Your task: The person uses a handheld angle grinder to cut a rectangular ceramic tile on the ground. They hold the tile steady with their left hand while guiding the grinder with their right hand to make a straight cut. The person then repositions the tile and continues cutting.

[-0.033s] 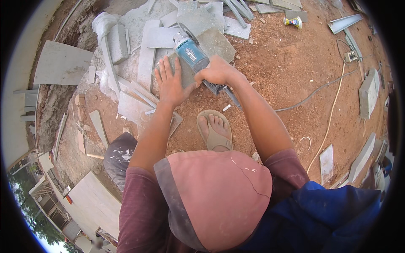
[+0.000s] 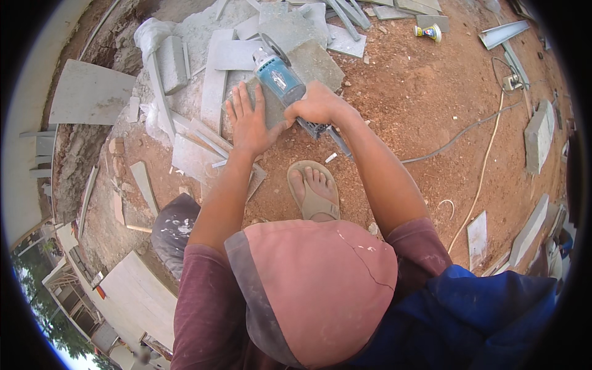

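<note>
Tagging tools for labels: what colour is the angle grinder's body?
The angle grinder has a teal body; shows best in the head view.

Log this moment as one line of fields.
Right hand: gripping angle grinder | Left hand: open, apparently on grey slab | Nearby: sandalled foot, grey cable

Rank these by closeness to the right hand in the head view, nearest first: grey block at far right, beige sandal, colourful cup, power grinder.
1. Power grinder: gripped in the right hand.
2. Beige sandal: on the foot, below the hand in view.
3. Colourful cup: upper right.
4. Grey block: far right.
</note>
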{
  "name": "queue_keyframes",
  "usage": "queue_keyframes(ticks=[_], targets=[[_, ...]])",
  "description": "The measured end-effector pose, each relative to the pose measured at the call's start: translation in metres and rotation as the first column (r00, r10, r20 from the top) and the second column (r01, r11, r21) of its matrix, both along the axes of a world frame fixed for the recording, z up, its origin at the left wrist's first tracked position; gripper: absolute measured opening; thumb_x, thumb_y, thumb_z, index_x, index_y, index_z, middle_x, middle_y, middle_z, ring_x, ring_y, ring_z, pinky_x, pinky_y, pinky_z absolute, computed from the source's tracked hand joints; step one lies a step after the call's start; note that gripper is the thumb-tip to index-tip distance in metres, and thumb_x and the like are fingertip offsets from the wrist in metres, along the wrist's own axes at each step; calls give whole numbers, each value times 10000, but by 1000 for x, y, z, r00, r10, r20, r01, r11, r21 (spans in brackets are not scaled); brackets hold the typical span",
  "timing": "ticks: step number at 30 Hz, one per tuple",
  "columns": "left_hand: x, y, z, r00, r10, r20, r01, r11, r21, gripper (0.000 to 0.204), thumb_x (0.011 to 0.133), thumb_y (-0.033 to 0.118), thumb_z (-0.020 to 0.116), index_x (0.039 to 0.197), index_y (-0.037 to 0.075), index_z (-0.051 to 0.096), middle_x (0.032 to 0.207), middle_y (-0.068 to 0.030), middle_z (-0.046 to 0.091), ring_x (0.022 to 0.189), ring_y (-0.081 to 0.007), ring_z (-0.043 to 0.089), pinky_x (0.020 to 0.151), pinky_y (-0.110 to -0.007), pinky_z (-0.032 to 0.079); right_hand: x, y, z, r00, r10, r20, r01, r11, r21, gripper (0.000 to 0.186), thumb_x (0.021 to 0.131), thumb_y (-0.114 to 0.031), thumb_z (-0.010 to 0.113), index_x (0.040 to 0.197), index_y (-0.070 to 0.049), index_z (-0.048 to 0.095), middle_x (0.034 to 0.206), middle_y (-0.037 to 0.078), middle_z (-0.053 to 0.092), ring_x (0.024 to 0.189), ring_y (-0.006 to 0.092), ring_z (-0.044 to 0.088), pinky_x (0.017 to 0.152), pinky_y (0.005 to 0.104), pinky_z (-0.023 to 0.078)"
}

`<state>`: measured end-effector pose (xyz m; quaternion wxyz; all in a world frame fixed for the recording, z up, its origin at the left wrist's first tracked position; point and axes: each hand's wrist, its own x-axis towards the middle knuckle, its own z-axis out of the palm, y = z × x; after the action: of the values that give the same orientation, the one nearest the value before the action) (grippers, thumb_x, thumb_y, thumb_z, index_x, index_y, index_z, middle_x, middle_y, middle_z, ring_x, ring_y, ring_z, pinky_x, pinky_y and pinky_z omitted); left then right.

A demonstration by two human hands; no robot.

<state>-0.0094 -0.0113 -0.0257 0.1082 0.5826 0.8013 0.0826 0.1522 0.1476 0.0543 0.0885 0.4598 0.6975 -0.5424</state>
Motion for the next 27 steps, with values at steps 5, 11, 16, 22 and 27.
queue_keyframes(ticks=[5, 11, 16, 22, 27], targets=[[0, 0, 0, 1000, 0, -8, 0, 1000, 0, 1235, 869, 686, 774, 1747, 44, 190, 1797, -336, 47, 1689, -470, -16, 1335, -621, -27, -2, 0, 5, 1000, 7, -6, -7, 1000, -3, 442, 597, -291, 863, 797, 93, 775, 887, 261, 778, 803, 331, 753, 723, 400, 585], [1, 2, 3, 1000, 5, -13, -5, 1000, -22, 1252, 862, 700, 776, 1750, 49, 182, 1801, -328, 38, 1691, -461, -21, 1339, -610, -35, -2, 1, 7, 1000, 13, 18, -12, 999, -30, 383, 627, -251, 860, 834, 59, 773, 857, 198, 766, 777, 272, 706, 718, 389, 559], [0, 0, 2, 1000, 7, -26, -7, 1000, -12, 1242, 867, 699, 770, 1749, 48, 187, 1800, -329, 46, 1691, -463, -17, 1336, -620, -30, -1, -2, 6, 1000, 0, -13, 0, 1000, -2, 426, 606, -281, 868, 807, 83, 777, 878, 243, 778, 792, 315, 741, 719, 394, 581], [1, 1, -2, 1000, 1, -25, -1, 1000, 2, 1227, 870, 698, 761, 1746, 48, 200, 1796, -335, 73, 1689, -472, -4, 1334, -625, -13, 2, -4, 1, 1000, -18, -20, 18, 1000, 21, 434, 590, -293, 874, 769, 88, 773, 861, 266, 776, 784, 331, 751, 714, 393, 589], [0, 1, 0, 1000, 4, -22, -4, 1000, -11, 1220, 864, 665, 779, 1746, 51, 202, 1795, -336, 77, 1688, -473, 1, 1336, -624, -9, 3, -4, -1, 1000, 2, -27, -1, 1000, 12, 412, 586, -279, 870, 745, 85, 761, 834, 264, 766, 767, 335, 740, 706, 399, 580]])
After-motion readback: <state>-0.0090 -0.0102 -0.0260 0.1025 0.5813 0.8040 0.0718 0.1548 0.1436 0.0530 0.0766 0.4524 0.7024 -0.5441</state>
